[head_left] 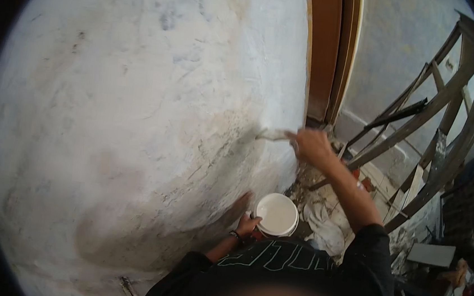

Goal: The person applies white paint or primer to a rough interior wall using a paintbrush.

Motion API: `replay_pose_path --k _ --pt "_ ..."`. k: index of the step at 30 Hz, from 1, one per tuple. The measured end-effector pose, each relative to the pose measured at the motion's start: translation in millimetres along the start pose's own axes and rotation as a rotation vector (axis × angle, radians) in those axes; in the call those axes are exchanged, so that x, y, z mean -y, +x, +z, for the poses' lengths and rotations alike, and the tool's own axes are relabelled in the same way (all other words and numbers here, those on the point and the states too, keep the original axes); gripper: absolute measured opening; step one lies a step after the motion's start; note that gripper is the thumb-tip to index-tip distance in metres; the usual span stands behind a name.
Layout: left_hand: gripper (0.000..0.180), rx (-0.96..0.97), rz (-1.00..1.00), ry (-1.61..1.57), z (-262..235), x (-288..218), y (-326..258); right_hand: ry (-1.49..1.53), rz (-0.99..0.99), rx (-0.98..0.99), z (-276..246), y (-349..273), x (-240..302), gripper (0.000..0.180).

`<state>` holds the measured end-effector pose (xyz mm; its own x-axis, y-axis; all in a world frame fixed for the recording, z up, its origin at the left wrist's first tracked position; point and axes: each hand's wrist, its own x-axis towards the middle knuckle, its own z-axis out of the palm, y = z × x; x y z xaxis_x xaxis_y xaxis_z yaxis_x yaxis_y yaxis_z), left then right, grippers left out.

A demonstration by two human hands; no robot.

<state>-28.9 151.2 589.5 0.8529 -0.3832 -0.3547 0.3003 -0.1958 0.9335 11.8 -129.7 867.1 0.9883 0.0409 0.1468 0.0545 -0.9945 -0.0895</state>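
Right hand [311, 145] raised, fingers closed around the handle of a brush [275, 135], brush head pointing left and lying against the white plastered wall [138, 111] close to the wall's right edge. Left hand [247, 226] low, fingers curled on the rim of a small white bucket [278, 214], gripping it at its left side; dark band on that wrist. Bucket held upright just in front of the person's chest, near the foot of the wall, inside looks white, content level cannot be told. Wall fills the left and centre of the view, patchy white with grey and brownish stains, darker patch low by the left hand. Brown door frame [327, 49] stands just right of the wall edge, above the right hand. Wooden ladder-like frame [447, 127] leans further right against a grey wall. White crumpled cloth [323, 226] on the littered floor, just right of the bucket, under the right forearm. Person wears a dark top with light lettering.
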Motion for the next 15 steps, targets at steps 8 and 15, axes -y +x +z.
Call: replay_pose_path --k 8,15 --pt "0.028 0.052 0.075 -0.018 3 4 -1 -0.062 -0.05 -0.619 -251 35 3 0.025" --pt "0.027 -0.059 0.104 -0.063 12 -3 -4 -0.043 0.055 -1.072 -239 62 13 0.021"
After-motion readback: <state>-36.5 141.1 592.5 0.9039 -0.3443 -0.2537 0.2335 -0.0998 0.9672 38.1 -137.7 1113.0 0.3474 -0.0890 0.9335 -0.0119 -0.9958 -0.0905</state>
